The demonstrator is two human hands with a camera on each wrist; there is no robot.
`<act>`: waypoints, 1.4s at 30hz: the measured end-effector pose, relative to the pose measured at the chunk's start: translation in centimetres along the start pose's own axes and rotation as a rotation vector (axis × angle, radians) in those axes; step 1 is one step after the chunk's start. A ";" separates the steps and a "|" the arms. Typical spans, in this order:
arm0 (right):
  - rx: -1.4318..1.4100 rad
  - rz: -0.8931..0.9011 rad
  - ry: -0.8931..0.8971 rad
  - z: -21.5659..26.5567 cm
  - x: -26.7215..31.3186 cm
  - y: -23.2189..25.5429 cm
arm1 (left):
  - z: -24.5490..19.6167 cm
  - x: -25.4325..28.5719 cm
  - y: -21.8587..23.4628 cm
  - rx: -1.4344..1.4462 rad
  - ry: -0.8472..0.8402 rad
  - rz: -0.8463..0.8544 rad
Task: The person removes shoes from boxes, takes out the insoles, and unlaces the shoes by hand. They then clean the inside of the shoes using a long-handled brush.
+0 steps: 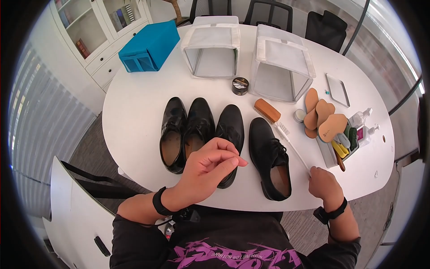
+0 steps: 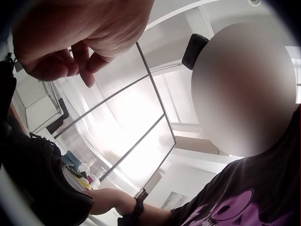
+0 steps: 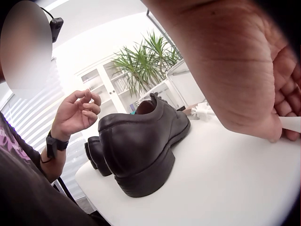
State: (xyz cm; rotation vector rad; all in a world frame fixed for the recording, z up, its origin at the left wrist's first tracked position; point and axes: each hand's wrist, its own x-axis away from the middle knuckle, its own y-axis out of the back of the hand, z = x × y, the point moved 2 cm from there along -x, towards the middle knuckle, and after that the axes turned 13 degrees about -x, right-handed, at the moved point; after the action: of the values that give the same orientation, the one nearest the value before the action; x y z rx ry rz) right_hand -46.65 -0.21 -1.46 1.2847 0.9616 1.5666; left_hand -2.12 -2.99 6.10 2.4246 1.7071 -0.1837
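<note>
Four black shoes stand on the white table: two side by side at the left (image 1: 174,119) (image 1: 200,119), a third (image 1: 230,121) partly behind my left hand (image 1: 204,172), and a fourth (image 1: 264,148) farther right. My left hand is raised above the third shoe with fingers loosely bent, thumb close to the index finger, and no object visible in it. Fingers of my right hand (image 1: 324,184) grip the end of a slim white brush (image 1: 293,145), also seen in the right wrist view, its bristles (image 3: 202,111) beyond the nearest shoe (image 3: 136,141). A wooden brush (image 1: 267,110) lies by the bristle end.
Tan insoles (image 1: 333,127) lie beside a caddy (image 1: 329,154) of tools and bottles (image 1: 369,132) at the right. Farther back are a round black tin (image 1: 240,85), two white fabric boxes (image 1: 210,49) (image 1: 282,67), a blue box (image 1: 152,45) and a small tray (image 1: 338,89).
</note>
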 end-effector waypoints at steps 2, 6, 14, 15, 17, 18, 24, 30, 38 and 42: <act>-0.001 -0.003 0.002 -0.2 -0.1 -0.2 | -0.4 0.0 0.0 0.000 0.015 0.006; -0.006 -0.003 0.001 -0.2 -0.2 -0.3 | -0.4 0.0 0.1 0.006 0.025 0.028; -0.001 0.026 -0.027 0.0 -0.4 -0.1 | -0.5 0.0 -0.7 0.009 0.004 -0.005; 0.001 0.035 -0.032 -0.1 -0.4 -0.2 | -0.7 0.0 -0.7 -0.035 0.003 -0.011; 0.007 0.056 -0.046 -0.4 -0.2 -0.3 | -0.6 -0.1 -0.6 -0.063 0.028 -0.003; 0.010 0.065 -0.054 -0.3 -0.4 0.0 | -0.5 -0.1 -0.6 -0.094 0.051 0.003; 0.022 0.119 -0.090 0.2 -1.3 0.2 | -0.9 0.0 -0.3 -0.117 0.090 0.051; 0.033 0.176 -0.124 1.9 -2.5 0.6 | -1.6 0.3 0.0 -0.226 0.053 0.210; 0.052 0.237 -0.180 3.2 -2.6 0.6 | -2.8 0.6 0.0 -0.204 -0.194 0.231; 0.063 0.270 -0.198 4.2 -3.4 0.9 | -3.7 0.5 0.5 -0.228 -0.319 0.241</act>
State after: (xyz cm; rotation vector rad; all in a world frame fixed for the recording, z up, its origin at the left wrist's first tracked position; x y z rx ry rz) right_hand -42.39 -3.55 -1.03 1.6348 0.7410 1.5821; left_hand -1.43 -1.91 9.64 2.2624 1.2215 -0.3059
